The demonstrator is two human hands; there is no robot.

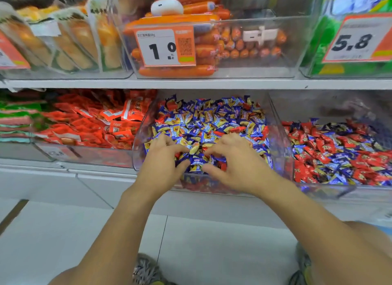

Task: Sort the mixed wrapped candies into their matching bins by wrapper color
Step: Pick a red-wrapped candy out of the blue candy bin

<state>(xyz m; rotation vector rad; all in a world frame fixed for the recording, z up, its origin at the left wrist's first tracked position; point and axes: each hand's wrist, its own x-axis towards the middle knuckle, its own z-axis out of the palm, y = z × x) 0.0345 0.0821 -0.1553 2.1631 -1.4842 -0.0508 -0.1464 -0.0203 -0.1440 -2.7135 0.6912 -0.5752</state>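
Observation:
A clear middle bin (pixel 280 136) on the lower shelf is heaped with blue-and-yellow wrapped candies (pixel 212 119), with a few red ones (pixel 264 131) mixed in. My left hand (pixel 163 157) and my right hand (pixel 231 159) both rest on the front of this pile, fingers curled into the candies and pointing toward each other. Whether either hand has a candy pinched is hidden by the fingers. The clear bin to the right (pixel 326 189) holds red candies (pixel 307 157) mixed with blue ones (pixel 343 172).
A bin of red snack packets (pixel 91 123) stands to the left. The upper shelf (pixel 191 83) carries bins of orange sausages (pixel 178 71), bread packs (pixel 72 40) and price tags (pixel 165 46). White floor tiles and my shoes lie below.

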